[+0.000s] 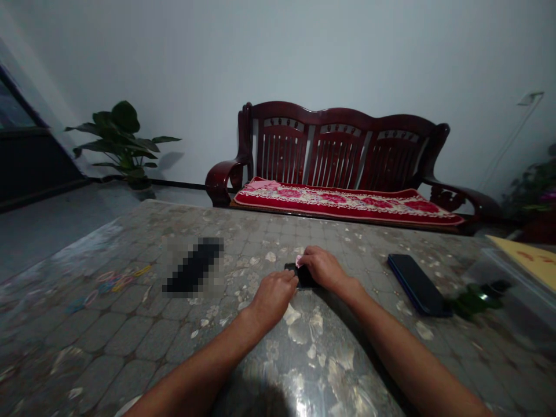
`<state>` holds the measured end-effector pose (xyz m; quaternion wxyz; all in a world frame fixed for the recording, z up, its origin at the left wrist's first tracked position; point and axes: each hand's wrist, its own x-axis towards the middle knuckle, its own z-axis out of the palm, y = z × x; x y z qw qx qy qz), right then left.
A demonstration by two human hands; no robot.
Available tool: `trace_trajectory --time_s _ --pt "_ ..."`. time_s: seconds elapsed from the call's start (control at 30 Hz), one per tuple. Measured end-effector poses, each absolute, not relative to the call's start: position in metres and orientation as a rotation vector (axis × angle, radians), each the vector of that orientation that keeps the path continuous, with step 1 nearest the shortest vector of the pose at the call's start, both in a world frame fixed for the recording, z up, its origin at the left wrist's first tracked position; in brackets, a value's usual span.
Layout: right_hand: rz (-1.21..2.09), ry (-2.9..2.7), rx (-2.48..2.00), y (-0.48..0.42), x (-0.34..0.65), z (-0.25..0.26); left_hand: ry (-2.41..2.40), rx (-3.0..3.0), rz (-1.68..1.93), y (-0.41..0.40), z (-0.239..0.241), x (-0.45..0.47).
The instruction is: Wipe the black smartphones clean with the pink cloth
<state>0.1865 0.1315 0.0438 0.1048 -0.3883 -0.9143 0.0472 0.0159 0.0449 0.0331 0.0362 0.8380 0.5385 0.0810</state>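
A small black flat object [308, 280], shaped like a phone, lies on the patterned table between my hands, partly covered by them. My left hand [274, 294] is closed at its left edge, with the fingertips resting on that side. Over its far right part bends my right hand [325, 269], its fingers pinched together on a small pinkish-white piece [298, 261]. Whether that piece is cloth or paper I cannot tell. It touches or hovers just above the black surface.
To the right lie a dark phone [417, 285], a green bottle [480, 298] and a clear plastic box [516, 284] under a yellow sheet [527, 258]. Leftward are a pixelated dark object [195, 269] and coloured rubber bands [115, 282]. A wooden bench [339, 145] stands behind the table [182, 341].
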Motion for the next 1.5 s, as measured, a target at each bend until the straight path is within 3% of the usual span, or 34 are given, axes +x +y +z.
trace_trajectory --time_s 0.33,1.5 --pt "0.153 -2.637 -1.312 0.142 0.24 0.047 1.633 2.605 0.304 0.047 0.026 0.014" --pt "0.143 -2.563 -1.514 0.133 0.266 0.054 1.674 2.55 0.31 0.047 0.026 0.014"
